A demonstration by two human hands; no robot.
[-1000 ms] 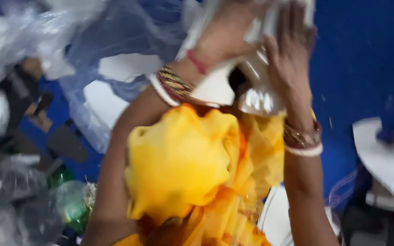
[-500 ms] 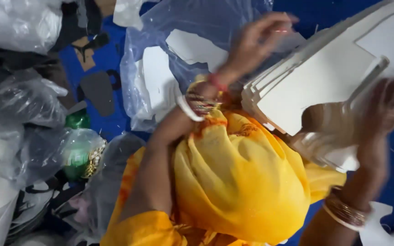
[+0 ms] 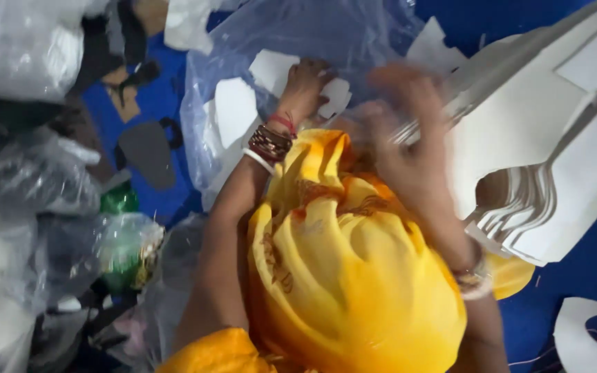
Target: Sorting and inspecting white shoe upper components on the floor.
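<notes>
My left hand (image 3: 304, 84), with bangles at the wrist, reaches into a clear plastic bag (image 3: 326, 34) on the blue floor. Its fingers curl on a small white cut piece (image 3: 338, 97) among other white pieces. My right hand (image 3: 409, 141) is blurred with motion. It grips the left edge of a thick stack of white cut-out sheets (image 3: 554, 131), which is tilted up at the right. Yellow cloth (image 3: 347, 276) covers my lap between the arms.
Crumpled clear plastic bags (image 3: 29, 48) pile up at the left, with a green item (image 3: 120, 200) among them. Dark foam offcuts (image 3: 148, 152) lie on the blue floor (image 3: 582, 290). More white scraps (image 3: 582, 338) lie at the lower right.
My left hand left the stack's top edge and dropped into the plastic bag. My right hand slid from the stack's right side to its left edge.
</notes>
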